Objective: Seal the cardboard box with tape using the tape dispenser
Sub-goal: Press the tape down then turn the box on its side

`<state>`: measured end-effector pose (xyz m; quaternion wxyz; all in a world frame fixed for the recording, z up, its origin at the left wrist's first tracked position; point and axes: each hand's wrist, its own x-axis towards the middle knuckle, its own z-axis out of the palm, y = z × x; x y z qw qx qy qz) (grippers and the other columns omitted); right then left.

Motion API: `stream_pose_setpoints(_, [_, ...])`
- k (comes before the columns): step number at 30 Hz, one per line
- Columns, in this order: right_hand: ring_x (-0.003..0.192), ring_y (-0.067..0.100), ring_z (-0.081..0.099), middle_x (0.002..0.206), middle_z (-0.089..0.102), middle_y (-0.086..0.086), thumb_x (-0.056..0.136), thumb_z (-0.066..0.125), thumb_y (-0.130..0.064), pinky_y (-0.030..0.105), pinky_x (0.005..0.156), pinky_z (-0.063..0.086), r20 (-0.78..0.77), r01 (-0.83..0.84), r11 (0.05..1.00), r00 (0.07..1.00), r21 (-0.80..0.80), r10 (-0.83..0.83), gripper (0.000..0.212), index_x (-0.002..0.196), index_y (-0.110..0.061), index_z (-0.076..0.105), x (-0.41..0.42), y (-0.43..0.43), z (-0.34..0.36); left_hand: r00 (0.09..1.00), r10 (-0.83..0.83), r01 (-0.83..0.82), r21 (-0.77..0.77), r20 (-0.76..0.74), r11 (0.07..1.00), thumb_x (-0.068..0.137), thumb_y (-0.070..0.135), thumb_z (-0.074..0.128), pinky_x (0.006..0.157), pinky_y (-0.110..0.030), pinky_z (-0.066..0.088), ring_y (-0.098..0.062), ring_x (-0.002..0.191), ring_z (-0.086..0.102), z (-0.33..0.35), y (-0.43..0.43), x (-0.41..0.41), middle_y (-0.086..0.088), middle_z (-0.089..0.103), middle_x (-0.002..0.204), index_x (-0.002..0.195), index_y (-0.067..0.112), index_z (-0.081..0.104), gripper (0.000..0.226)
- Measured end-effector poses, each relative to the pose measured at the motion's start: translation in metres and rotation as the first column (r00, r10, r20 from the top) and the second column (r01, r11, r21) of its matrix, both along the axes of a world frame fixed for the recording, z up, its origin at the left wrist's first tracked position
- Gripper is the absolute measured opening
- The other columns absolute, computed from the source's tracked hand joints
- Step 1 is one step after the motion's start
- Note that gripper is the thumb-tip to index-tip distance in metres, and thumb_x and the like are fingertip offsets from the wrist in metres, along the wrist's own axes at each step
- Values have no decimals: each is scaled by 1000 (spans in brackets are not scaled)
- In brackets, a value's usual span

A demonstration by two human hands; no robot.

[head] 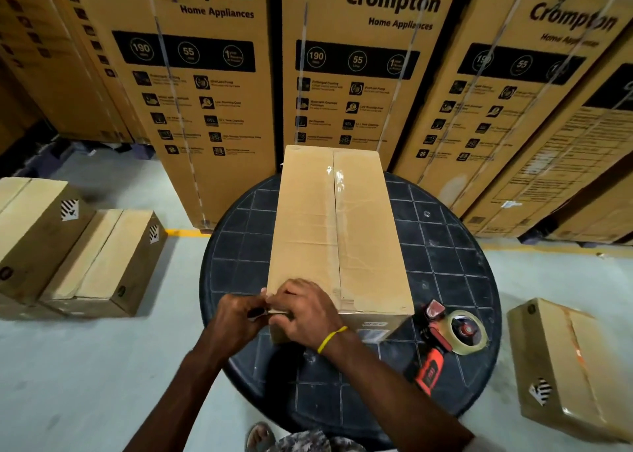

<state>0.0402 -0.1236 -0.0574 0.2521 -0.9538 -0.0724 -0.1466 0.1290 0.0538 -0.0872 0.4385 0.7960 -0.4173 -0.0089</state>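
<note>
The cardboard box point(339, 235) lies lengthwise on the round black table point(455, 263), its centre seam already taped. Both hands, left hand point(239, 318) and right hand point(305, 314), are pinched narrowly at its near-left corner; what is pinched cannot be told. The box is judged stiff and light, best steadied at its edges. The tape dispenser point(448, 338), ungripped, lies near-right, to be taken by its orange handle.

One cardboard box point(337, 235) sits on one round black table point(455, 263), beside one tape dispenser point(445, 340). Three smaller cartons lie on the floor (two at left point(37, 232) point(102, 266), one at right point(575, 366)). Two hands point(236, 318) point(305, 311) meet at the box's near corner.
</note>
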Motion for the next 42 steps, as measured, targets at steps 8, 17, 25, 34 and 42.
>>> stream_pose_setpoints(8, [82, 30, 60, 93, 67, 4, 86, 75, -22, 41, 70, 51, 250, -11, 997, 968, -78, 31, 15, 101, -18, 75, -5, -6, -29, 998, -57, 56, -40, -23, 998, 80, 38, 78, 91, -21, 57, 1, 103, 71, 7, 4, -5, 12, 75, 112, 109, 17, 80, 36])
stream_pose_setpoints(17, [99, 21, 63, 107, 74, -9, 94, 68, -37, 40, 83, 37, 360, 118, 969, 932, -219, -33, 11, 91, -30, 76, -20, -16, -23, 980, 67, -43, -127, 189, 991, 84, 53, 74, 74, -33, 62, -10, 81, 77, -21, 1, 6, 1, 79, 98, 89, 10, 84, 45])
stream_pose_setpoints(25, [107, 17, 58, 117, 74, -18, 82, 78, -49, 40, 87, 34, 295, 268, 914, 939, -305, -177, 13, 92, -42, 79, -95, -112, -20, 975, 54, -20, -157, 214, 987, 78, 44, 82, 72, -35, 62, -9, 78, 76, -19, 0, 6, 1, 80, 94, 85, 8, 82, 37])
stream_pose_setpoints(34, [101, 18, 76, 122, 75, 4, 75, 89, -25, 31, 95, 56, 72, 507, 862, 859, 7, -506, 21, 95, -24, 84, -150, -178, -27, 987, 130, -144, -162, -94, 976, 69, 38, 88, 86, -17, 57, -2, 85, 75, -4, -8, -16, 0, 78, 97, 89, 3, 82, 41])
stream_pose_setpoints(42, [88, 2, 76, 90, 80, -15, 66, 94, -13, 43, 106, 48, -250, 584, 648, 805, 489, -537, 34, 79, -42, 82, -146, -176, -8, 731, 217, -403, -153, -647, 902, 68, -14, 83, 83, -14, 57, -1, 85, 74, 14, -25, -44, 13, 78, 93, 106, 3, 74, 42])
